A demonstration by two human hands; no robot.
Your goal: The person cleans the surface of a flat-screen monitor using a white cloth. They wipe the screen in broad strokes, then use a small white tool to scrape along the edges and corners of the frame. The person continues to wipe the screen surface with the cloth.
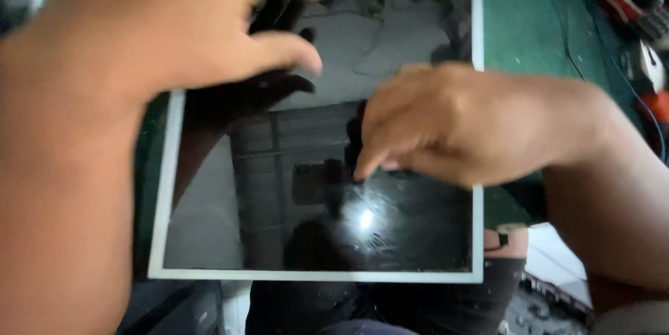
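A flat display panel [209, 237] with a glossy black face and a thin pale frame lies in front of me, reflecting the room and a bright light spot. Fine scratches or cracks spread around that spot. My right hand [432, 122] hovers over the panel's right half, with the index fingertip touching the glass just above the scratched patch and the other fingers curled. My left hand [174, 21] is blurred, up close to the camera over the panel's upper left, fingers spread and bent, holding nothing I can make out.
A green mat [536, 21] covers the surface to the right of the panel. Blue and dark cables and red and white objects [648, 1] lie at the far right. Dark clothing and clutter sit below the panel's near edge.
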